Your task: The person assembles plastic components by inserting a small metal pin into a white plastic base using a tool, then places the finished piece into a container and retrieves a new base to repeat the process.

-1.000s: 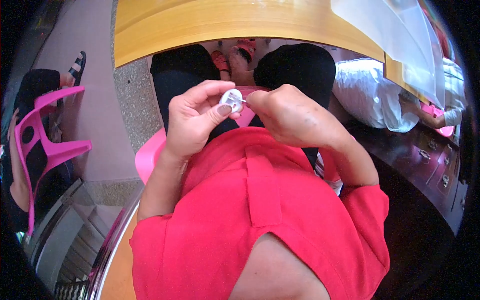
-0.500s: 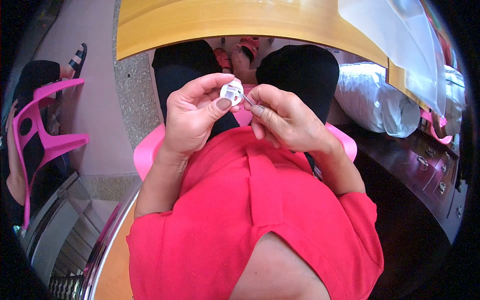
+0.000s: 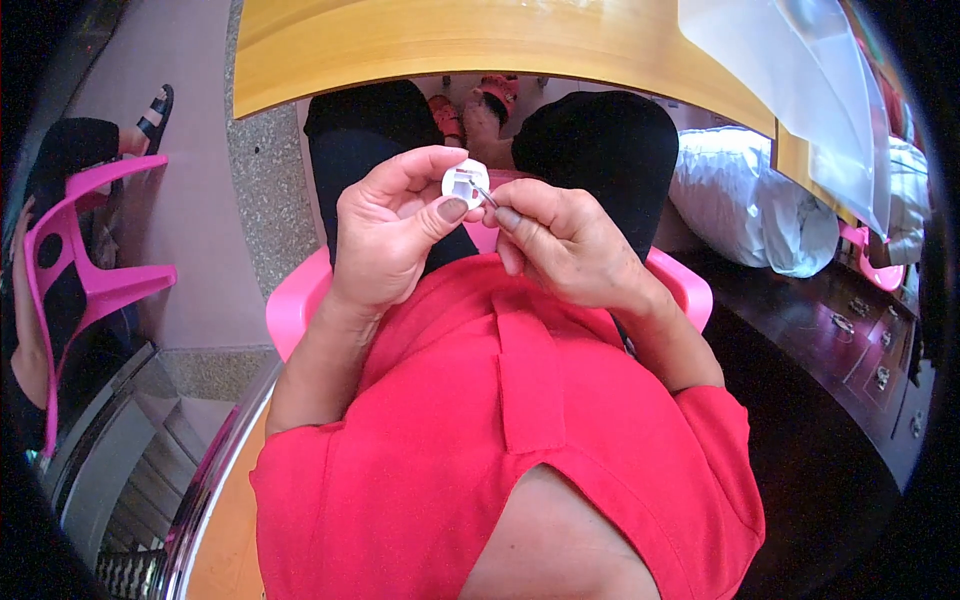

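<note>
My left hand holds a small white plastic part between thumb and fingers, raised in front of my chest. My right hand pinches a thin metal pin and touches its tip to the side of the white part. Both hands meet above my lap; I wear a red shirt and black trousers and sit on a pink plastic chair.
A yellow wooden table edge curves across the top, with a clear plastic bag on its right. A white stuffed bag lies to the right by a dark wooden cabinet. Another person sits on a pink chair at left.
Both hands have stayed together on the white part, drifting slightly. The view has shifted, so the white bag at the right shows more fully.
</note>
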A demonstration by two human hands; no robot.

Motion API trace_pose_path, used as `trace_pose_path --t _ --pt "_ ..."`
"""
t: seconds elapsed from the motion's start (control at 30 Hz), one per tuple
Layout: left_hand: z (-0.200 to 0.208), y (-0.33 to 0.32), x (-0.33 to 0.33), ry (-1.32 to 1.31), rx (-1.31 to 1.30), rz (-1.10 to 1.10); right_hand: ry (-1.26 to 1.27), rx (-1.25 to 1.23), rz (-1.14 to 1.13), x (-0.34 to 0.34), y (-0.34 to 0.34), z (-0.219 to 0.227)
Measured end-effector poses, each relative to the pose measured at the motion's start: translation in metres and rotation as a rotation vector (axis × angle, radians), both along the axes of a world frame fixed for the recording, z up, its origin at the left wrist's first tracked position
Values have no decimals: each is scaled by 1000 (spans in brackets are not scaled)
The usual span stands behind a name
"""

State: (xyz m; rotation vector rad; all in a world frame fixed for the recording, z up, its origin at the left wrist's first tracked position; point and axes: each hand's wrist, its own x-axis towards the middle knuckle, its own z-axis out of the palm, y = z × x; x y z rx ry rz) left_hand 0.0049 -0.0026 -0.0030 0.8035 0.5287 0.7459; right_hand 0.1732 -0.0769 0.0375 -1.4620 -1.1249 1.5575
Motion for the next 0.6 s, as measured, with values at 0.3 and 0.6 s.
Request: trace_pose_path --t 0.3,0.6 --pt "-3 -1 0 45 45 15 -102 17 -21 -3 -3 0" --pt "-4 0 -2 24 52 4 -102 39 -8 -5 -3 -2"
